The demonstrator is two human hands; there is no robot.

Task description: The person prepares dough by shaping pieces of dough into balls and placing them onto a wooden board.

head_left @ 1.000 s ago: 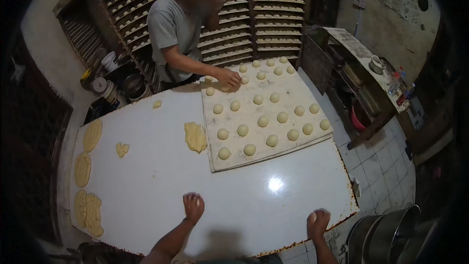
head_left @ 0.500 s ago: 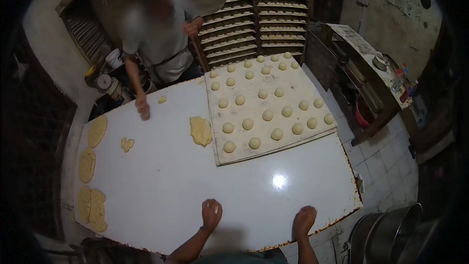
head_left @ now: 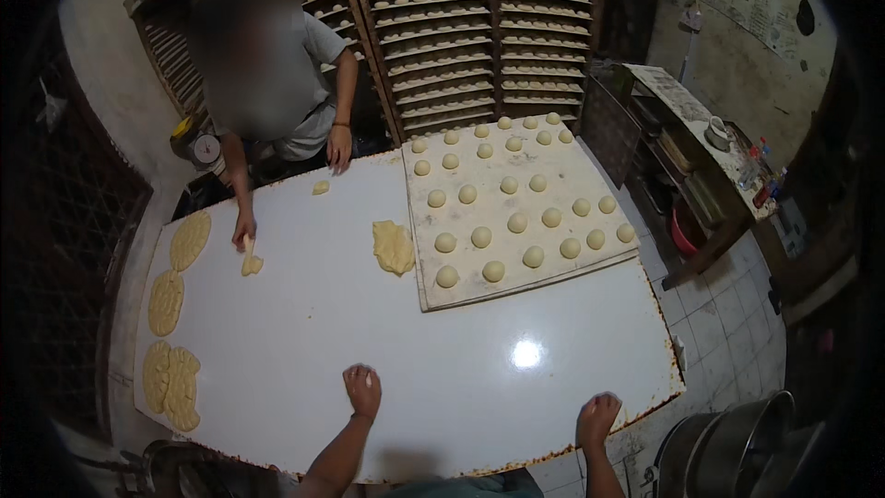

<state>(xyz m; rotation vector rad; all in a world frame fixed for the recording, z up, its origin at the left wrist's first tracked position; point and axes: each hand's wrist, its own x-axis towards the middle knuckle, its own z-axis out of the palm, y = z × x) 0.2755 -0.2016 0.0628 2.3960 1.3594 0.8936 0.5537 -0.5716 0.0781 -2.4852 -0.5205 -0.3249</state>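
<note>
My left hand [head_left: 362, 392] is curled on the white worktop [head_left: 461, 373] near its front edge, with something pale showing at the fingers. Farther right, my right hand [head_left: 598, 417] is also curled near the rusty edge; what it holds is hidden. A floured board [head_left: 479, 286] with rows of round dough balls [head_left: 494, 271] lies at the back right. Beside it is a loose yellow dough lump [head_left: 392, 244]. Flattened dough slabs [head_left: 166, 302] line the left edge. Across the worktop, a co-worker's hand [head_left: 243, 232] grips a small dough piece [head_left: 251, 263].
A co-worker [head_left: 309, 111] stands at the far side before racks [head_left: 441, 55] of dough trays. At right are a shelved side table [head_left: 664, 92] and steel tubs [head_left: 737, 443]. A scale [head_left: 206, 149] stands at back left.
The co-worker has moved left from the board and now reaches to the small dough piece. My hands drew closer together, then moved apart again, both staying curled.
</note>
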